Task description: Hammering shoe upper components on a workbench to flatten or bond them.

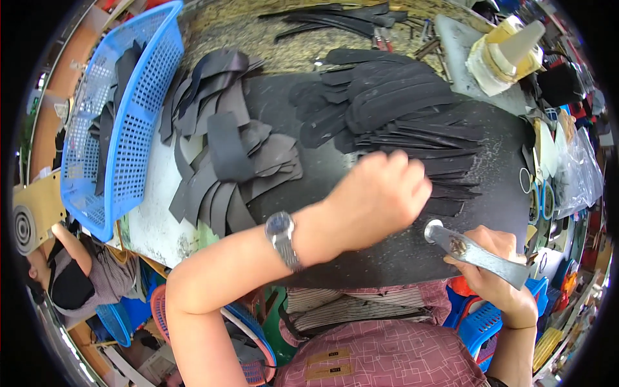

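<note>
My left hand [377, 203], with a watch [280, 233] on its wrist, is raised over the middle of the black work mat [277, 103]. Its fingers are curled in; anything between them is hidden. Just beyond lies a pile of flat black leather-like pieces [400, 93], with narrow pieces fanned out [451, 137] along its near side. At the mat's right front, my right hand [495, 242] grips a hammer whose metal head [480, 257] faces up, its round face towards my left hand. The hammer's handle is mostly hidden.
Dark curved strips [225, 200] lie in a loose heap on the left. A blue plastic basket [132, 129] stands at the far left. Back right are a glue-stained pot [496, 68] and scissors [547, 197]. Another person [97, 277] sits at lower left.
</note>
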Available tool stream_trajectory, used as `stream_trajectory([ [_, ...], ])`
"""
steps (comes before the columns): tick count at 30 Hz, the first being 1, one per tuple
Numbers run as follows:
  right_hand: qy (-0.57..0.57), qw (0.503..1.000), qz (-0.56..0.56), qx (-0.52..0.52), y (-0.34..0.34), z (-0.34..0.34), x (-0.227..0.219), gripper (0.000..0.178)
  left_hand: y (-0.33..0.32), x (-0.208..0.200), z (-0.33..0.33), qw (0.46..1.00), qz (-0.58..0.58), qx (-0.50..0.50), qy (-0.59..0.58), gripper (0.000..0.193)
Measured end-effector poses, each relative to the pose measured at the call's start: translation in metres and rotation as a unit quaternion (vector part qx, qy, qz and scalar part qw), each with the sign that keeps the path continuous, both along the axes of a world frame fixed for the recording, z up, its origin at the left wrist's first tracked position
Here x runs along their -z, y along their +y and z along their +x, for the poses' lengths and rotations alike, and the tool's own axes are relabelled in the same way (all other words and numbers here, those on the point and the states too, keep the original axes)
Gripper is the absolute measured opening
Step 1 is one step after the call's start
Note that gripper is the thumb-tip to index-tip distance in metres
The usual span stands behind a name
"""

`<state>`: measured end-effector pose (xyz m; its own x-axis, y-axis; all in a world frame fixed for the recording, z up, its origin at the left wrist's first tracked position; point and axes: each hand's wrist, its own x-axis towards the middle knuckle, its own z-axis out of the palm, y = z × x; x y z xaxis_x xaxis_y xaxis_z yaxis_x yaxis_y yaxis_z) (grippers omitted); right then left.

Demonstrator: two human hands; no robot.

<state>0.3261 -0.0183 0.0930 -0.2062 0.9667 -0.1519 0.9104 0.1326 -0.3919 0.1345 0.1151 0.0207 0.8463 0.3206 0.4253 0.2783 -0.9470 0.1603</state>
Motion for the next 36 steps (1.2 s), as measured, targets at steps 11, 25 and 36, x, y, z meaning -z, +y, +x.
stream_trajectory([
  [11,0.113,0.99,0.089,-0.006,-0.002,0.024,0.036,0.02,0.106,-0.016,0.031,0.98,-0.081,-0.151,-0.103,0.017],
  [25,0.143,0.984,-0.004,-0.109,-0.041,0.051,0.03,0.023,-0.076,-0.027,-0.001,0.927,-0.305,-0.064,0.207,0.036],
  [36,0.052,0.989,0.005,-0.14,-0.056,0.036,0.031,0.022,-0.071,0.018,0.013,0.953,-0.225,0.204,0.015,0.025],
])
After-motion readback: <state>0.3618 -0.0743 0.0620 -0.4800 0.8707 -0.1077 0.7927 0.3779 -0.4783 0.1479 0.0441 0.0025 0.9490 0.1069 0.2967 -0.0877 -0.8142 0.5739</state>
